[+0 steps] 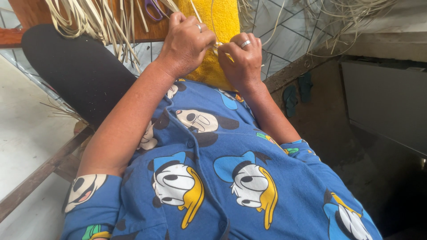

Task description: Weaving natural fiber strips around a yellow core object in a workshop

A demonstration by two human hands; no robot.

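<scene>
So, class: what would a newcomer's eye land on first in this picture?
The blue cartoon-print shirt fills the foreground. Above it, the left hand and right hand pinch a pale straw strip against a yellow cloth. More straw strips hang at top left, beside purple scissors.

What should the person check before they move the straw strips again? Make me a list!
1. Left hand pinches a pale strip: ok.
2. Right hand meets the left hand at that strip: ok.
3. Yellow cloth lies under both hands: ok.
4. Loose strips within reach on the left: ok.
5. Purple scissors lie close above the hands: ok.
6. Whether the pinched strip is split or whole: cannot tell, the fingers hide it.
</scene>
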